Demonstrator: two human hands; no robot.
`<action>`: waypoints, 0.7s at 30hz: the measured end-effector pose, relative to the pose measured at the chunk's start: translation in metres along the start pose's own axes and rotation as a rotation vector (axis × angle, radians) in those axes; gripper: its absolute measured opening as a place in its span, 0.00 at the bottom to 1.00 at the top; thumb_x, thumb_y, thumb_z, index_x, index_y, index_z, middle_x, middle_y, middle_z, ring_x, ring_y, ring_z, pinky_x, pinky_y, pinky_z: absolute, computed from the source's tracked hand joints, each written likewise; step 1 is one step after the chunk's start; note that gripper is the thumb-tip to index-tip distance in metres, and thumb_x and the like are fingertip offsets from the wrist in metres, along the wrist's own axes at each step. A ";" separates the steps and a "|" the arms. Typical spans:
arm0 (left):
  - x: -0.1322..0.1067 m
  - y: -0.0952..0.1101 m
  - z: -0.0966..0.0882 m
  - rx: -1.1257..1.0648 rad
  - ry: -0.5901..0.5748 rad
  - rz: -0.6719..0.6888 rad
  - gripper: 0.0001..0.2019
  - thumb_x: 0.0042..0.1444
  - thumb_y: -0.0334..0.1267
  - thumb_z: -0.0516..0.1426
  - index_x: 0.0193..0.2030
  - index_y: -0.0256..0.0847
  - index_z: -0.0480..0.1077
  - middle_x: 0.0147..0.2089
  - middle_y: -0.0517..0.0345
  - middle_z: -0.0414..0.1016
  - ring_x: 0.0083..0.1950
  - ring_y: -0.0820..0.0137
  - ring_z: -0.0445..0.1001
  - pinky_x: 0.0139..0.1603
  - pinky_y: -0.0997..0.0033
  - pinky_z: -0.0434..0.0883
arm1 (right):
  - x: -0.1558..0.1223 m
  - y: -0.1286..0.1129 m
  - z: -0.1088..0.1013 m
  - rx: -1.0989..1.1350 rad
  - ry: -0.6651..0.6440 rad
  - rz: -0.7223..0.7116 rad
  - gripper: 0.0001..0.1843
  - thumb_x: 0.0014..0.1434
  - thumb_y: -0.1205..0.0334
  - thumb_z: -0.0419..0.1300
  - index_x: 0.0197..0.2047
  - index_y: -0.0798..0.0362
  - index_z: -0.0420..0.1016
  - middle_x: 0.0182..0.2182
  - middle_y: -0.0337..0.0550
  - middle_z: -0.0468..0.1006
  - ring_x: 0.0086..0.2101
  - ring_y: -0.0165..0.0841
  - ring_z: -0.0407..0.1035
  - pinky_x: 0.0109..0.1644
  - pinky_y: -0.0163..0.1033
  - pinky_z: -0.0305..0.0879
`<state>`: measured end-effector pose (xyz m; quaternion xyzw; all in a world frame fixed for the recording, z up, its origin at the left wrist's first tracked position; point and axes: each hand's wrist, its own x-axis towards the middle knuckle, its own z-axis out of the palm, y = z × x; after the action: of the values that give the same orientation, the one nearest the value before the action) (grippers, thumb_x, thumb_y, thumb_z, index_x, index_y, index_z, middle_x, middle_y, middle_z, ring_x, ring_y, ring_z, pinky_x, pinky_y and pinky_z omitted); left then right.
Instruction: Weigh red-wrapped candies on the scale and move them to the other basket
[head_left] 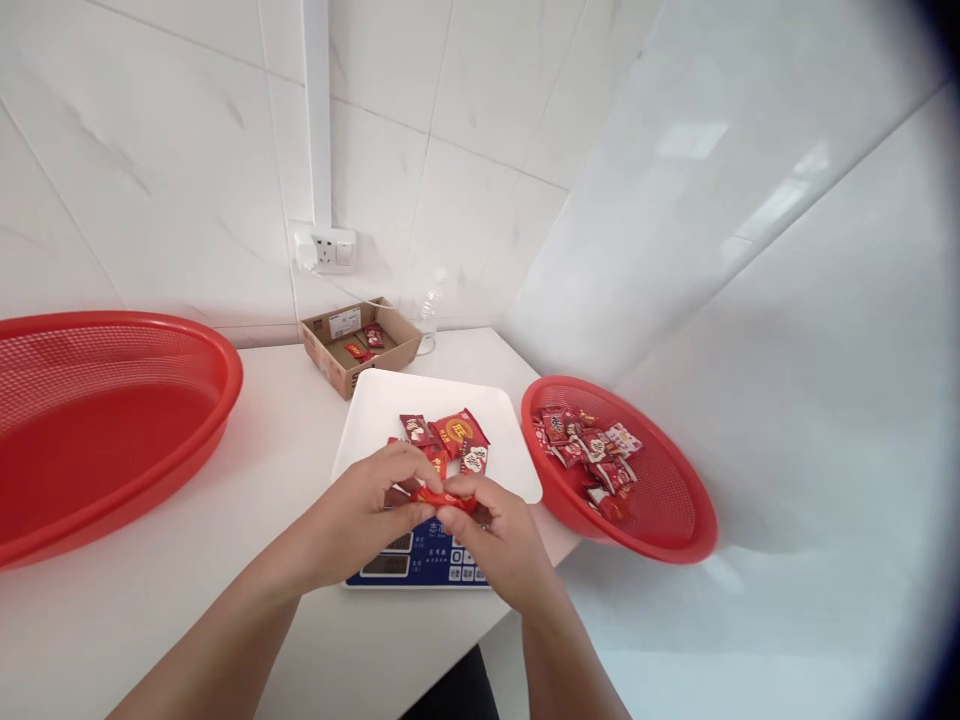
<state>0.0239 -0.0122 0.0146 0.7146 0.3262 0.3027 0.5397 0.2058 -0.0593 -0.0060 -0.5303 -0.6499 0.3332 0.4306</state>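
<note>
Both my left hand (367, 515) and my right hand (499, 535) pinch one small red snack packet (444, 498) between thumbs and fingers. They hold it over the front edge of the white tray of a digital scale (495, 408). Several more red packets lie on that tray behind my fingers, among them a larger red packet (459, 432) with a yellow round mark and a dark red packet (415, 430). My hands cover part of the scale's blue panel (431, 572) with its displays and keys.
A red basket (694, 505) holding several snack packets stands at the right, overhanging the table edge. At the left is a large red basket (225, 375). Behind the scale sit an open cardboard box (330, 362) with a few packets and a clear plastic bottle (430, 305), near a wall socket (324, 250).
</note>
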 end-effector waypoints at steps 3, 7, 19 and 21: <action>-0.001 -0.002 0.000 0.051 -0.035 -0.062 0.09 0.58 0.42 0.55 0.46 0.52 0.70 0.47 0.60 0.73 0.44 0.67 0.74 0.43 0.68 0.74 | 0.000 -0.001 -0.003 -0.053 0.017 -0.028 0.10 0.59 0.54 0.58 0.35 0.51 0.76 0.31 0.40 0.78 0.32 0.31 0.70 0.36 0.35 0.67; -0.001 -0.012 -0.007 0.148 0.048 -0.108 0.21 0.58 0.53 0.54 0.57 0.55 0.64 0.55 0.55 0.73 0.53 0.60 0.74 0.48 0.62 0.76 | 0.006 0.012 -0.043 -0.185 0.237 0.033 0.15 0.58 0.50 0.57 0.38 0.52 0.76 0.34 0.44 0.79 0.34 0.34 0.72 0.38 0.37 0.68; 0.000 -0.022 -0.024 0.064 0.367 -0.048 0.20 0.52 0.60 0.56 0.49 0.57 0.69 0.50 0.61 0.76 0.51 0.62 0.75 0.49 0.65 0.77 | 0.012 0.081 -0.191 -0.601 0.175 0.522 0.17 0.57 0.51 0.57 0.45 0.50 0.78 0.39 0.43 0.80 0.39 0.38 0.74 0.44 0.41 0.69; 0.001 -0.022 -0.028 -0.009 0.444 -0.044 0.19 0.52 0.60 0.57 0.47 0.58 0.69 0.47 0.63 0.77 0.48 0.63 0.76 0.48 0.65 0.77 | 0.017 0.090 -0.198 -0.579 0.097 0.545 0.21 0.55 0.54 0.61 0.53 0.48 0.74 0.47 0.43 0.78 0.43 0.37 0.73 0.47 0.39 0.68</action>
<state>-0.0007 0.0090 -0.0003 0.6207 0.4510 0.4423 0.4644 0.4222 -0.0282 -0.0021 -0.7977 -0.5315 0.2129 0.1894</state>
